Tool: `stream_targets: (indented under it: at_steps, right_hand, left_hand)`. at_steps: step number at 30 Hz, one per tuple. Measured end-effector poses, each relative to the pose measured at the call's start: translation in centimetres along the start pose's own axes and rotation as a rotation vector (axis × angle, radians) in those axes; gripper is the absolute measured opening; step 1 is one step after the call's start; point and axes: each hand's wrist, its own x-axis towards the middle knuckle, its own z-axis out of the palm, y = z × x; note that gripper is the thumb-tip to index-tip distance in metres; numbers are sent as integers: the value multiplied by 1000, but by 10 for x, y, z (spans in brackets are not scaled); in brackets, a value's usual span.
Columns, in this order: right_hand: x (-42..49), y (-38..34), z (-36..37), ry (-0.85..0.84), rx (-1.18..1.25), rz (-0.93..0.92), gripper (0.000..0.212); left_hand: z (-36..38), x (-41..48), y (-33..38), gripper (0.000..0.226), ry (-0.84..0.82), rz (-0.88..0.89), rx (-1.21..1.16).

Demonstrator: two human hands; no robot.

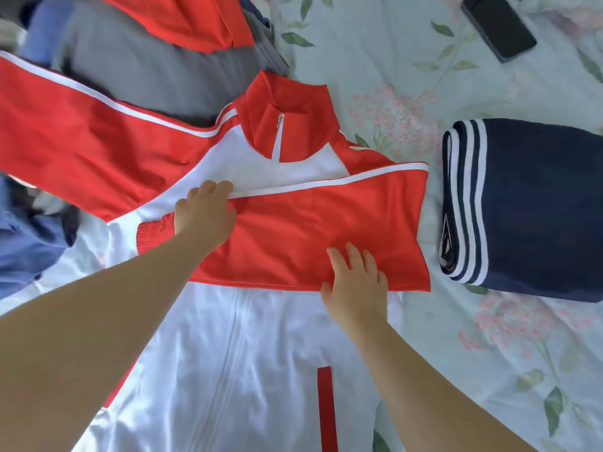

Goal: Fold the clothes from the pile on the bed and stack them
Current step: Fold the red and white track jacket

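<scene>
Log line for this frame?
sleeve folded across jacket | left hand, right hand press sleeve | navy garment folded beside | pile unfolded

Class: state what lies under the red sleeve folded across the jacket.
The red sleeve lies across the jacket's white front, left hand and right hand resting on it. The front and zip directly beneath are hidden.

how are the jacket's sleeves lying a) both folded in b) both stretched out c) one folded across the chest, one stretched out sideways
c: one red sleeve lies folded across the chest of the jacket under the left hand and right hand, while the other sleeve stretches out flat toward the pile.
</scene>
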Motion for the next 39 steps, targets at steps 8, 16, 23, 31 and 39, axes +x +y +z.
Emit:
stream_targets:
  at_steps: [8, 16, 23, 31, 39]
  right_hand:
    - [-17, -90, 39, -69, 52, 30, 61]
    - [-18, -168, 58, 69, 105, 143, 62]
    - [1, -212, 61, -90, 151, 146, 67]
    - [16, -218, 64, -218, 145, 206, 68]
    - [12, -218, 60, -209, 236, 212, 68]
  left_hand:
    - [14, -36, -93, 72, -4, -199, 71]
    - [-14, -20, -144, 15, 130, -42, -550]
    - [-39, -7, -192, 31, 257, -331, -929]
    - [-80, 48, -257, 33, 384, -891, -1577]
    - [-109, 55, -255, 25, 298, -647, -1938]
